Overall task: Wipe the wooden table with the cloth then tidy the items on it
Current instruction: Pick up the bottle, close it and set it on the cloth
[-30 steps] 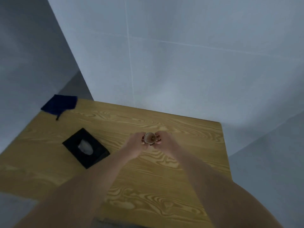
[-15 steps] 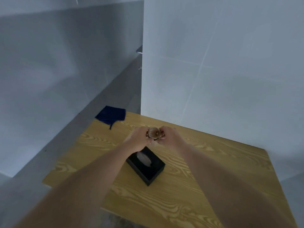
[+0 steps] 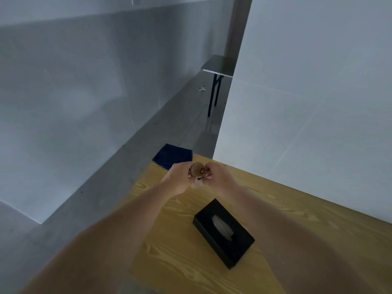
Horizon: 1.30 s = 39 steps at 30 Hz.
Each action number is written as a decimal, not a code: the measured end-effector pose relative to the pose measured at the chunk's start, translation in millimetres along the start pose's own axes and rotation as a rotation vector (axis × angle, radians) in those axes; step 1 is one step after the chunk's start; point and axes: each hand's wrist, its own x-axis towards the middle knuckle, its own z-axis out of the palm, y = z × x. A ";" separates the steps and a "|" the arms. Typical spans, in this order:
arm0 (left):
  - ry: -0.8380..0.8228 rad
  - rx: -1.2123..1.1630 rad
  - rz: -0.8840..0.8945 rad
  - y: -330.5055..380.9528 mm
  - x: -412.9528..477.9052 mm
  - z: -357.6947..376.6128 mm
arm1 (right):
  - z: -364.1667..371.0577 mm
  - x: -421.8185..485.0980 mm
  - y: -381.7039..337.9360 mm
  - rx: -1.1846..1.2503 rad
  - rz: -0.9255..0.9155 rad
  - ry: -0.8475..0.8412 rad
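Both hands (image 3: 198,177) round sm. glass cup (image 3: 198,170) — grained wood table (image 3: 297,211)

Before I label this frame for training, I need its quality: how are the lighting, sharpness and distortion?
Head view: dim, flat, bluish light, with no hard shadows or glare. Wide-angle bending tilts the walls and stretches the forearms at the bottom edge. The small brown object between the left hand and right hand is too soft to identify. The black tissue box and blue cloth read clearly.
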 end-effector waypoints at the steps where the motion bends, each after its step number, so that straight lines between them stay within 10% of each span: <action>1: -0.008 0.005 -0.005 -6.9 9.3 -1.2 | 6.6 10.4 2.3 0.011 0.003 -0.002; 39: -0.300 -0.035 0.001 -156.5 198.6 20.2 | 134.8 183.5 45.3 0.182 0.341 -0.051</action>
